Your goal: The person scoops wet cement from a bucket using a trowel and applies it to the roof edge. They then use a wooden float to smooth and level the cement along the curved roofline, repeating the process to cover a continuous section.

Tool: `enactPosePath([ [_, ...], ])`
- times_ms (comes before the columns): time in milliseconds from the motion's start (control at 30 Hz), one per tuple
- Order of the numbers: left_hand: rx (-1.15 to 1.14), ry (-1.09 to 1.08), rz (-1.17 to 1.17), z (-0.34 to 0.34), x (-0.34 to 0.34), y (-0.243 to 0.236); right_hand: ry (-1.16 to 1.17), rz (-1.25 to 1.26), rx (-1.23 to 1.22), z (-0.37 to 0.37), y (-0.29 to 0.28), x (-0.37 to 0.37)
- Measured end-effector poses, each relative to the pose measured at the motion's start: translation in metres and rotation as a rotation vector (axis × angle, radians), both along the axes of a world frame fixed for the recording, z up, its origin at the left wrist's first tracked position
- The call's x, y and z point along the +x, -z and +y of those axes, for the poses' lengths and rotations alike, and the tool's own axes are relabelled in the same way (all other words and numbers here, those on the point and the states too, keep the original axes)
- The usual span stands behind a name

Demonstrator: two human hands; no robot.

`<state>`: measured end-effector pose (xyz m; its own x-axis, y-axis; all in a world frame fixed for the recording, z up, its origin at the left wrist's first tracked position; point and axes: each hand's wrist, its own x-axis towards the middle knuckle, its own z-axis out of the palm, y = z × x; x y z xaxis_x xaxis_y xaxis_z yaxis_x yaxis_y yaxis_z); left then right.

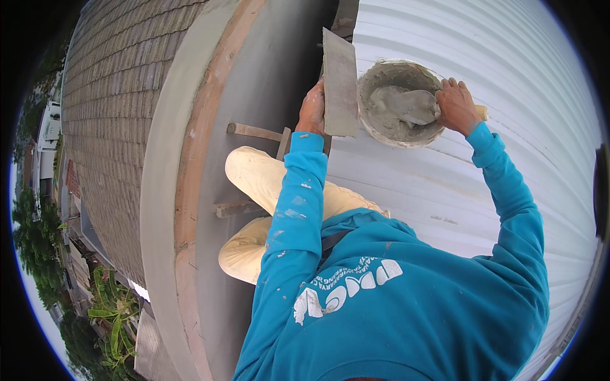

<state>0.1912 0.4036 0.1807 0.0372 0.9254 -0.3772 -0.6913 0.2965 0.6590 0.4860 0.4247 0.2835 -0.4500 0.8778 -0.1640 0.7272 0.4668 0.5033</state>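
My left hand [311,109] is closed at the left edge of a flat, mortar-smeared hawk board [341,86], holding it up next to the bucket. Part of its fingers is hidden behind the board. My right hand [456,105] grips a trowel [416,106], whose pale handle end pokes out past the palm. The trowel's blade is coated in grey and rests in the wet mortar [386,119]. A round bucket [406,144] with a smeared rim holds this mortar and stands on the white corrugated roofing.
White corrugated sheets [508,159] extend to the right. On the left runs a grey plastered wall [238,95] with a bare reddish strip [200,127] along its edge. Wooden pieces [254,131] jut out by my knees. Beyond lies a tiled roof [121,108]. A dark gap [314,44] lies behind the board.
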Motion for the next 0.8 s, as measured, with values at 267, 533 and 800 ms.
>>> enactPosePath([
  [267,-0.005,0.223,-0.064,0.042,0.037,0.042,0.065,0.085,0.017,0.018,-0.014,0.028],
  [533,0.112,0.334,0.075,0.027,0.043,0.005,0.169,0.167,0.098,-0.013,-0.013,0.045],
  [800,0.175,0.386,0.111,0.011,0.059,-0.003,0.364,0.293,0.085,-0.067,0.028,0.063],
])
